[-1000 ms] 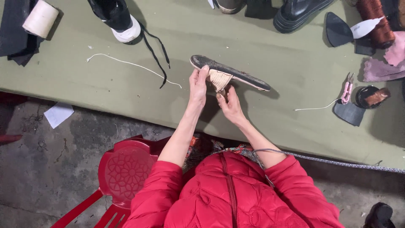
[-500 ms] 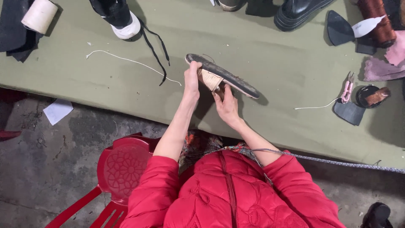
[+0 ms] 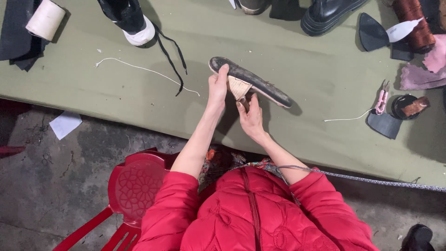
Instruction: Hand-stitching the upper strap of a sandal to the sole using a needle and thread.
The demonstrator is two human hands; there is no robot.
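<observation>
I hold a worn dark shoe sole (image 3: 260,83) edge-up above the green table (image 3: 297,135). My left hand (image 3: 217,87) grips its heel end, thumb laid along the edge. My right hand (image 3: 251,118) sits just below the sole's middle, fingers at a tan, stitched heel piece (image 3: 239,87) fixed to the underside. The red sleeves of my jacket (image 3: 251,214) fill the bottom of the view.
A black-and-white sneaker (image 3: 132,21) with loose laces, a white thread (image 3: 144,70) and a pale roll (image 3: 45,19) lie at the upper left. A black boot (image 3: 330,14), dark leather pieces, pink snips (image 3: 382,98) and a round tin (image 3: 409,106) are at the right. A red plastic stool (image 3: 134,190) stands below.
The sole has shifted slightly left and up with both hands, and its toe end has tilted a little further down to the right.
</observation>
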